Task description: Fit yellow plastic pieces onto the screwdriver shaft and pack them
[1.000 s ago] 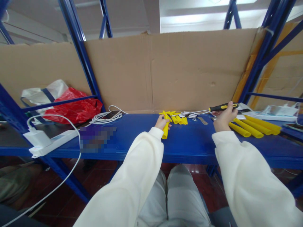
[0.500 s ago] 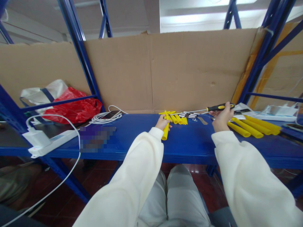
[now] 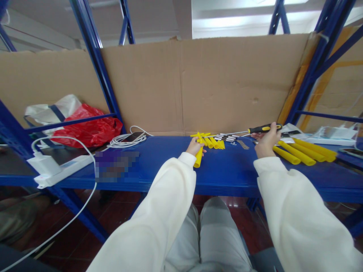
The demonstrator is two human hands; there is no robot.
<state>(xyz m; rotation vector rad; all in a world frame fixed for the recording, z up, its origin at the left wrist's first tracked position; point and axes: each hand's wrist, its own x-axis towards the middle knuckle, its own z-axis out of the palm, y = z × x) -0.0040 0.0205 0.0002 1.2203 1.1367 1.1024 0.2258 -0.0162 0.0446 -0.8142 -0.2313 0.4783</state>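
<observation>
Screwdriver dipped slightly — right hand fingers wrapped round it; left hand at nine o'clock pinches yellow piece, steadying it.

**Clutter along the blue metal shelf**

A brown cardboard sheet backs the blue metal shelf. At far left a crumpled red plastic bag lies against a white bag. Nearer, a white power strip carries a white plug. A coiled white cable sits by the cardboard. Long yellow plastic tubes lie at right.
</observation>
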